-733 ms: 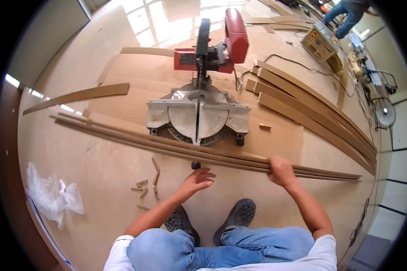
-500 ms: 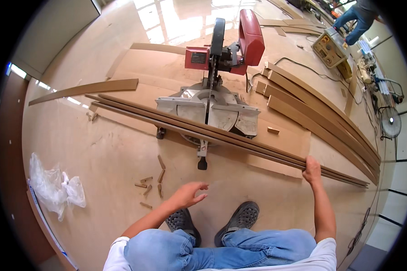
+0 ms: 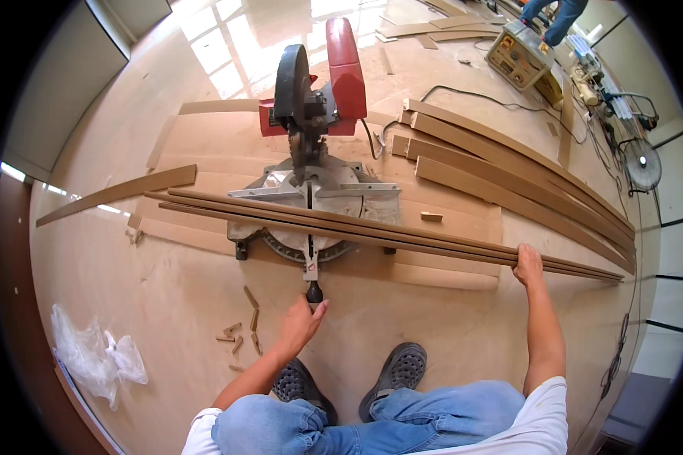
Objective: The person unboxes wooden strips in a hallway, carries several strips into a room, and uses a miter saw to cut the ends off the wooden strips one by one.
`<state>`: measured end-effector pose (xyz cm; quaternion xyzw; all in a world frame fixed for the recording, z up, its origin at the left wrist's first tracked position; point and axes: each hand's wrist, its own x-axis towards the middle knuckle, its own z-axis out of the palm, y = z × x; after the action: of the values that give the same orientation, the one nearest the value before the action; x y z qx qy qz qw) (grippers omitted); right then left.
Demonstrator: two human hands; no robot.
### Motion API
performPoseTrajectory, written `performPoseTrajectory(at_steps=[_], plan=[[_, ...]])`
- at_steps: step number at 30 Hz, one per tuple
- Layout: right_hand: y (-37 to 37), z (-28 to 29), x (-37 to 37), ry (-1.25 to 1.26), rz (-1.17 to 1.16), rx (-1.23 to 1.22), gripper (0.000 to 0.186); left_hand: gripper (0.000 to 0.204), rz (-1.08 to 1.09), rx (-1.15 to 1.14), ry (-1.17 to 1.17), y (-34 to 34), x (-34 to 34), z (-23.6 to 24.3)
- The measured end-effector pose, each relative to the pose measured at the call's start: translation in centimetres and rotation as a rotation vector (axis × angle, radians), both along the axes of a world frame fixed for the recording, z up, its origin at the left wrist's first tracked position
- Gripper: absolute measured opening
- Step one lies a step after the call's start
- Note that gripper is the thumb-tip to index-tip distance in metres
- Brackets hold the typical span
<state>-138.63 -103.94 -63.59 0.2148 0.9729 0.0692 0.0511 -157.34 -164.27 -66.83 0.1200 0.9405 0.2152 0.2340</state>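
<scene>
In front of me a red and grey miter saw point(image 3: 344, 76) stands on the floor with its blade raised. A bundle of long brown wood strips point(image 3: 402, 236) lies slantwise across the saw's base point(image 3: 269, 182), its left end sticking out past the base. Around the strips near their right end, my right hand point(image 3: 529, 265) is closed. My left hand point(image 3: 302, 324) grips the black handle point(image 3: 314, 290) at the front of the base. The fingers' far side is partly hidden.
Flattened cardboard point(image 3: 205, 144) lies beneath the saw. Several long boards point(image 3: 508, 182) rest on the right, and another board point(image 3: 121, 194) on the left. Small offcuts point(image 3: 254, 318), a clear plastic bag point(image 3: 95, 353), a power cord point(image 3: 493, 95) and a boxy machine point(image 3: 517, 57) are around.
My left hand, open in the air before, has moved forward onto the saw's handle and closed on it. My right hand still holds the strips. The view has shifted and turned slightly.
</scene>
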Motion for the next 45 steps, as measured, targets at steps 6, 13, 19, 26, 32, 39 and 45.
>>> performPoseTrajectory(at_steps=[6, 13, 19, 26, 32, 39, 45], plan=[[-9.3, -0.8, -7.1, 0.115, 0.288, -0.131, 0.043, 0.042, 0.416, 0.421, -0.245, 1.3, 0.4, -4.4], [-16.1, 1.6, -13.3, 0.067, 0.426, -0.251, 0.054, 0.024, 0.628, 0.561, -0.351, 2.1, -0.4, -3.4], [-15.4, 2.5, -10.5, -0.002, 0.425, -0.262, 0.052, 0.025, 0.562, 0.519, -0.205, -4.8, -3.6, -6.0], [-11.6, 2.9, -4.4, -0.097, 0.293, -0.301, 0.051, 0.025, 0.547, 0.545, -0.17, -8.0, -6.1, -4.1], [-7.2, 3.1, -1.4, -0.138, 0.208, -0.281, 0.054, 0.032, 0.463, 0.426, -0.171, -8.4, -6.4, -3.1], [-3.6, 3.6, -0.4, -0.12, 0.052, -0.3, 0.054, 0.041, 0.431, 0.319, -0.226, -8.5, -6.6, -1.6], [-0.5, 1.6, -0.4, -0.041, -0.005, -0.158, 0.055, 0.041, 0.404, 0.285, -0.225, -8.4, -6.6, -2.6]])
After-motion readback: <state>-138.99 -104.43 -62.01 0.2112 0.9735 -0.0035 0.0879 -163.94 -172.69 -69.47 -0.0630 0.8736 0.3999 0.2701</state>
